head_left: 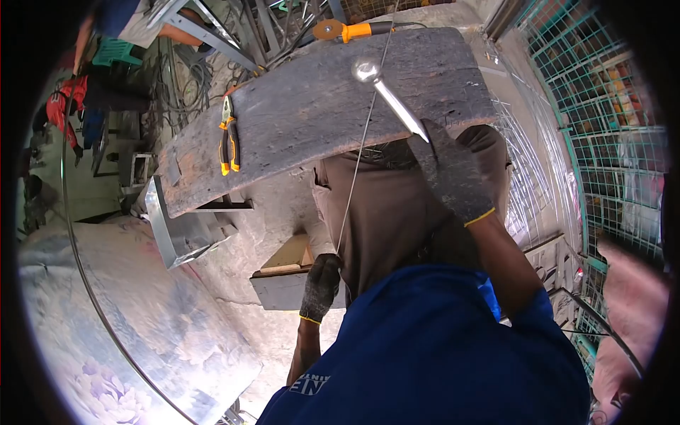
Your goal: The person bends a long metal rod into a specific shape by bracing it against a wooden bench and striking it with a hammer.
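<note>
While right hand point(453, 177) wraps fingers round a hammer point(386, 92), left hand point(320, 285) fingers pinching thin wire point(358, 163); wire's top cut off

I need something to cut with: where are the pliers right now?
In the head view, the pliers lie flat on the left part of the wooden board, left of the wire and of the hammer held in the right hand.

left hand point(320, 287) and right hand point(453, 177) are wearing dark grey knit with yellow cuffs; silver hammer point(388, 95) and pale grey wire point(361, 152) are crossing a weathered grey-brown plank point(304, 113); pliers point(228, 142) are showing yellow grips; mesh point(602, 127) is showing green.
</note>
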`<state>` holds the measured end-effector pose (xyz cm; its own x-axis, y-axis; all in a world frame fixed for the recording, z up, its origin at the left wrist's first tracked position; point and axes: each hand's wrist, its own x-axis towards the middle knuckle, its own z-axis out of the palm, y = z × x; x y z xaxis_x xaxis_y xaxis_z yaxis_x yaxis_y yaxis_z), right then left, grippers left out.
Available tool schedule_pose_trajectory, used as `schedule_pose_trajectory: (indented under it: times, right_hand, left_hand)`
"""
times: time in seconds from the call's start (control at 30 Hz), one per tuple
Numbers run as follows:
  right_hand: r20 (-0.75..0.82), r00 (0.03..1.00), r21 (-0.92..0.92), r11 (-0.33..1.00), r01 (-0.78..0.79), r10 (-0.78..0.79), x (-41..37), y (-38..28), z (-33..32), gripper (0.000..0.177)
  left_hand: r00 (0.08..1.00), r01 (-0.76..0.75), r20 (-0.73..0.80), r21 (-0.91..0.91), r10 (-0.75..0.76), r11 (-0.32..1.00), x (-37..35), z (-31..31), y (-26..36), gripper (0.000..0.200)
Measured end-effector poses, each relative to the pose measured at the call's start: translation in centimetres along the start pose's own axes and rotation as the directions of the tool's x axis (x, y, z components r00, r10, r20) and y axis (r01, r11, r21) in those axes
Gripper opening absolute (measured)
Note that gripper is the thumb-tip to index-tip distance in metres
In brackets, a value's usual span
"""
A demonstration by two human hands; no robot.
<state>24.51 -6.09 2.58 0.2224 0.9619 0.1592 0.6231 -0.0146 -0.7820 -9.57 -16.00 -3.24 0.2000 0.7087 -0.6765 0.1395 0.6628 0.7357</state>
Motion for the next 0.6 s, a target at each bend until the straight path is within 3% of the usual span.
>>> schedule_pose_trajectory:
  times: [0.03, 0.07, 0.1, 0.17, 0.2, 0.27, 0.4, 0.43, 0.47, 0.5, 0.57, 0.6]
  right_hand:
    - [0.117, 0.981, -0.258, 0.949, 0.181, -0.155, 0.0, 1.1, 0.5, 0.031]
    - [0.264, 0.926, -0.469, 0.803, 0.367, -0.269, -0.1, 1.8, 0.8, 0.032]
    - [0.263, 0.926, -0.468, 0.803, 0.369, -0.272, -0.1, 1.8, 0.7, 0.032]
    - [0.265, 0.907, -0.489, 0.764, 0.420, -0.328, 0.0, 1.6, 0.7, 0.032]
    - [0.273, 0.904, -0.486, 0.764, 0.425, -0.329, -0.2, 1.7, 1.0, 0.032]
    - [0.184, 0.973, -0.285, 0.940, 0.188, -0.139, -0.8, 1.8, 1.9, 0.032]
    - [0.163, 0.987, -0.277, 0.959, 0.059, -0.014, -0.6, 1.2, 1.6, 0.031]
    - [0.174, 0.982, -0.303, 0.945, 0.127, -0.076, -0.4, 1.6, 1.3, 0.031]
    - [0.191, 0.972, -0.327, 0.925, 0.192, -0.134, -0.3, 1.9, 1.1, 0.031]
    - [0.188, 0.973, -0.330, 0.925, 0.188, -0.131, -0.4, 1.7, 1.2, 0.031]
    - [0.016, 0.996, -0.100, 0.991, 0.090, -0.089, -0.6, 0.8, 1.4, 0.033]
    - [0.018, 0.996, -0.100, 0.991, 0.088, -0.086, -0.5, 0.7, 1.6, 0.033]
  left_hand:
    - [0.985, -0.174, 0.015, 0.184, 0.174, 0.967, 0.3, -0.3, -0.9, 0.019]
    - [0.940, -0.335, 0.061, 0.360, 0.337, 0.871, 0.4, -0.7, -1.6, 0.012]
    - [0.939, -0.337, 0.059, 0.362, 0.339, 0.869, 0.1, -0.6, -1.0, 0.012]
    - [0.996, 0.088, -0.012, 0.082, -0.087, 0.993, -0.5, -0.2, 0.9, 0.019]
    - [0.996, 0.092, -0.016, 0.076, -0.091, 0.993, -0.4, -0.3, 0.3, 0.019]
    - [0.941, -0.329, 0.071, 0.420, 0.331, 0.846, 0.1, -0.7, -1.6, 0.017]
    - [0.946, -0.318, 0.070, 0.402, 0.318, 0.858, -0.2, -0.3, -0.4, 0.010]
    - [0.990, -0.136, 0.007, 0.199, 0.137, 0.970, -0.7, 0.1, 0.6, 0.010]
    - [0.998, 0.063, -0.014, -0.021, -0.063, 0.998, -1.0, 0.4, 1.3, 0.011]
    - [0.998, 0.063, -0.009, -0.018, -0.064, 0.998, -1.1, 0.4, 1.5, 0.011]
    - [0.996, 0.092, 0.012, -0.065, -0.092, 0.994, -1.2, 0.5, 1.8, 0.010]
    - [0.995, 0.095, 0.012, -0.065, -0.095, 0.993, -1.2, 0.6, 1.5, 0.010]
